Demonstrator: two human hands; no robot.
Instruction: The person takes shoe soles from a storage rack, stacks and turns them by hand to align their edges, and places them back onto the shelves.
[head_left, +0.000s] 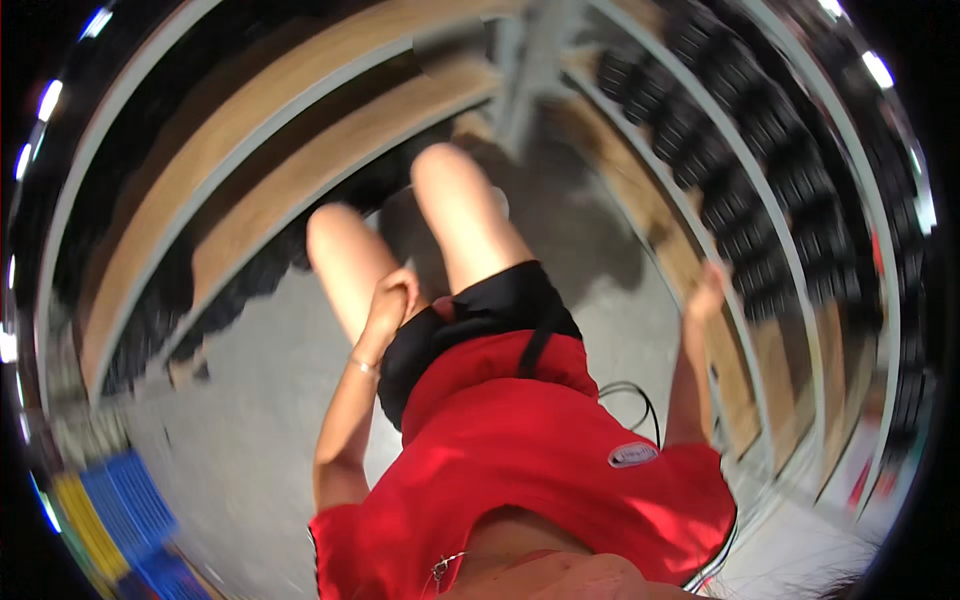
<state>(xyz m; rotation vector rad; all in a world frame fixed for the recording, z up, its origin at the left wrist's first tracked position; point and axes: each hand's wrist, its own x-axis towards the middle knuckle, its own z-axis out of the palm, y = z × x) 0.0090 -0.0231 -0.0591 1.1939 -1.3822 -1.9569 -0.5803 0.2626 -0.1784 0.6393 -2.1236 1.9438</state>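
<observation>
The left hand (390, 300) rests against the person's own left thigh (345, 255), just at the hem of the black shorts (480, 315). Its fingers are curled in and pressed together, loosely closed on themselves; whether anything sits inside them cannot be told through the blur. A thin bracelet (363, 367) circles the wrist just below, at about 7 o'clock from the hand.

The right hand (708, 290) is out at 3 o'clock from the shorts, raised to the edge of a wooden shelf board (690, 255) on the rack there. It is smeared by motion — the fingers look laid against the board's edge, but whether they are spread or gripping cannot be told.

Between the two hands lies the person's body: a red shirt (530, 450) with a small oval patch (633, 455) fills the 6 o'clock part of the view, and a thin black cable (640, 395) loops beside it near the right forearm. The two bare knees point up toward 12 o'clock.

Farther out, the right-hand rack (790, 250) carries rows of dark stacked goods (760, 150) from 1 to 3 o'clock. A second rack with pale wooden shelves (300, 160) sweeps from 9 to 12 o'clock — more dark goods sit under it. The grey floor (250, 420) shows at 8 o'clock, and blue and yellow crates (110, 515) lie near the rim at 7 o'clock.
</observation>
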